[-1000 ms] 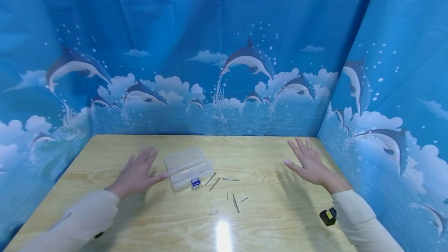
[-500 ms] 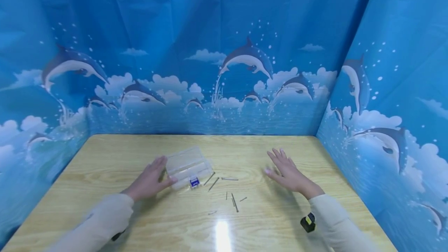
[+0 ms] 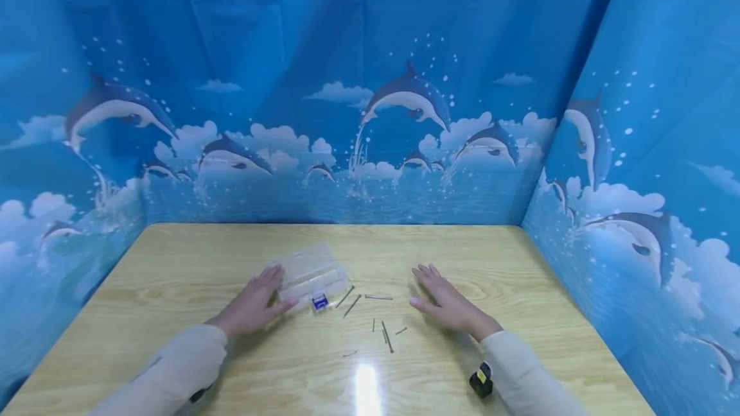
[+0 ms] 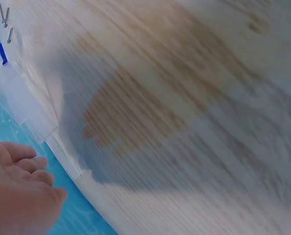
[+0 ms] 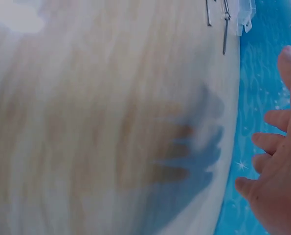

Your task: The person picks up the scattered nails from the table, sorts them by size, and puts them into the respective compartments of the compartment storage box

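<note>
A clear plastic box [image 3: 302, 263] lies with its lid raised or laid back, left of the table's middle; a blue piece [image 3: 320, 302] sits at its front right corner. My left hand [image 3: 254, 303] is at the box's left side, thumb and fingers spread apart; whether it touches the box I cannot tell. To the right, my right hand [image 3: 448, 303] hovers above the table with its fingers extended and nothing in it. Between the hands lie several nails, among them a long nail [image 3: 378, 297] and another long nail [image 3: 387, 337]. Smaller ones, such as a short nail [image 3: 401, 330], are scattered nearby.
The wooden table [image 3: 173, 255] ends at a blue dolphin-print curtain [image 3: 347, 82] behind and along the sides. A bright glare [image 3: 367, 387] marks the front of the tabletop. A black device [image 3: 482, 380] is at the right wrist.
Both hands have moved inward: the left one rightward to the box's side, the right one leftward and lower, towards the nails. The box and nails stay put.
</note>
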`<control>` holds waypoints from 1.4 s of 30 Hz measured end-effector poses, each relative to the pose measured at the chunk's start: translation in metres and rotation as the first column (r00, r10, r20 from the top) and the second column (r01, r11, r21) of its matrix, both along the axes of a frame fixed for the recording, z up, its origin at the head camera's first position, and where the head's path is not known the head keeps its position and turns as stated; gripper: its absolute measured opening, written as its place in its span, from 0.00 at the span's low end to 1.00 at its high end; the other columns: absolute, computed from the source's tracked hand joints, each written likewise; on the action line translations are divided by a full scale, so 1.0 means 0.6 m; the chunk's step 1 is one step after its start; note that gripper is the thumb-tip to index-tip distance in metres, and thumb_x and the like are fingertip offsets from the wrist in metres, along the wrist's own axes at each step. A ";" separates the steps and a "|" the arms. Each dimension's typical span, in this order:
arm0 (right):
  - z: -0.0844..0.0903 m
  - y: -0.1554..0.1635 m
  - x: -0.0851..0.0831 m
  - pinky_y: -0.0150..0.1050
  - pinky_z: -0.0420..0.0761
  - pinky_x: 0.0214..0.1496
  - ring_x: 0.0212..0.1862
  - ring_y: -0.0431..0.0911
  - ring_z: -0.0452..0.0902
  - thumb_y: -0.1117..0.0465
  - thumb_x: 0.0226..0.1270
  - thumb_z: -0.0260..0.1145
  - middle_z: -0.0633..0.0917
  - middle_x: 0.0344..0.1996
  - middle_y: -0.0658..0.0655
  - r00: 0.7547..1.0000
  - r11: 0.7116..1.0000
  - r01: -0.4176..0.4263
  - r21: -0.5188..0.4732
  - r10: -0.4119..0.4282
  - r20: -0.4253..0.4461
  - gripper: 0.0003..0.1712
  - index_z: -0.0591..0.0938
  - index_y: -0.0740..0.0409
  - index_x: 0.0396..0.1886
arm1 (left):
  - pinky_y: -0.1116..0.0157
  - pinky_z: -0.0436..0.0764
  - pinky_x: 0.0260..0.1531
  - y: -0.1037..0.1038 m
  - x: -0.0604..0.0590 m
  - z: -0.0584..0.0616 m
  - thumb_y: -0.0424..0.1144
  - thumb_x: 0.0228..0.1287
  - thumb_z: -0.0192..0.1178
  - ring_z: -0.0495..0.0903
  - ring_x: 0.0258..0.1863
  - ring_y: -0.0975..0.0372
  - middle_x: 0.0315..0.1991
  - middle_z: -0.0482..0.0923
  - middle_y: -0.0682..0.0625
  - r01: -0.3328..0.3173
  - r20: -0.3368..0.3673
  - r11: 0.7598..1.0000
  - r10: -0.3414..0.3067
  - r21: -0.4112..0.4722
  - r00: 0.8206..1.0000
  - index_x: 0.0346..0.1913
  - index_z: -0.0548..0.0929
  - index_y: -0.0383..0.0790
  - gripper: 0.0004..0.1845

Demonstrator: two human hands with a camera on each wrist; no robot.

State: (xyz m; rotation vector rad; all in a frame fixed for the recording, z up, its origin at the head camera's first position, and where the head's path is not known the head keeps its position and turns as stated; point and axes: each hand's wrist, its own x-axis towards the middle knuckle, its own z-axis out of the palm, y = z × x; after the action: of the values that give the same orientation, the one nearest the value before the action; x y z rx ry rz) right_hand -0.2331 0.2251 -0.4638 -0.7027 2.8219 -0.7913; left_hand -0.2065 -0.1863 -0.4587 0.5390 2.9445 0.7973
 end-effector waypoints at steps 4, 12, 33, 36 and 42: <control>-0.012 -0.011 0.000 0.60 0.45 0.74 0.76 0.59 0.38 0.44 0.72 0.55 0.50 0.75 0.61 0.999 0.999 0.005 -0.032 -0.004 0.034 0.41 0.52 0.57 0.76 | 0.43 0.46 0.71 0.000 -0.003 -0.004 0.61 0.68 0.50 0.47 0.73 0.40 0.73 0.49 0.32 -0.001 0.013 1.000 0.001 -0.012 1.000 0.71 0.55 0.25 0.45; -0.026 -0.032 -0.002 0.59 0.50 0.74 0.75 0.58 0.47 0.45 0.70 0.59 0.58 0.73 0.62 0.999 0.992 -0.033 -0.122 0.036 0.024 0.40 0.60 0.59 0.73 | 0.43 0.46 0.71 -0.002 -0.007 -0.012 0.62 0.67 0.50 0.47 0.72 0.39 0.73 0.50 0.32 -0.011 0.029 0.999 0.012 -0.031 0.999 0.70 0.56 0.25 0.46; -0.045 -0.063 -0.011 0.51 0.70 0.66 0.61 0.53 0.74 0.54 0.60 0.69 0.81 0.56 0.55 0.994 0.956 0.108 -0.272 -0.103 0.032 0.25 0.80 0.57 0.57 | 0.44 0.49 0.71 0.008 0.004 -0.020 0.59 0.67 0.53 0.50 0.72 0.40 0.72 0.52 0.32 -0.056 -0.025 0.998 0.055 -0.040 0.998 0.70 0.56 0.24 0.45; -0.047 -0.067 -0.014 0.49 0.76 0.62 0.56 0.52 0.78 0.55 0.61 0.69 0.83 0.53 0.56 0.995 0.954 0.100 -0.282 -0.101 0.012 0.23 0.81 0.59 0.55 | 0.44 0.48 0.71 0.010 0.006 -0.020 0.59 0.67 0.53 0.50 0.72 0.40 0.72 0.52 0.32 -0.063 -0.014 0.997 0.062 -0.039 0.998 0.70 0.56 0.24 0.45; -0.046 -0.075 -0.017 0.33 0.83 0.45 0.42 0.44 0.81 0.61 0.59 0.71 0.86 0.42 0.55 0.992 0.948 0.122 -0.293 -0.127 0.000 0.19 0.84 0.61 0.50 | 0.44 0.49 0.71 0.011 0.005 -0.020 0.60 0.66 0.54 0.51 0.72 0.40 0.72 0.52 0.32 -0.070 -0.006 0.996 0.070 -0.052 0.998 0.70 0.56 0.25 0.46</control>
State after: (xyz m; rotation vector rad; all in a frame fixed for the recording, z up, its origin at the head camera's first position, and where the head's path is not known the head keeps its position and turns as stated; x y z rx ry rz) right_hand -0.2435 0.1802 -0.4914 -0.5727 2.8177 -1.2492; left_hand -0.2033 -0.1795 -0.4704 0.4369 2.9937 0.7236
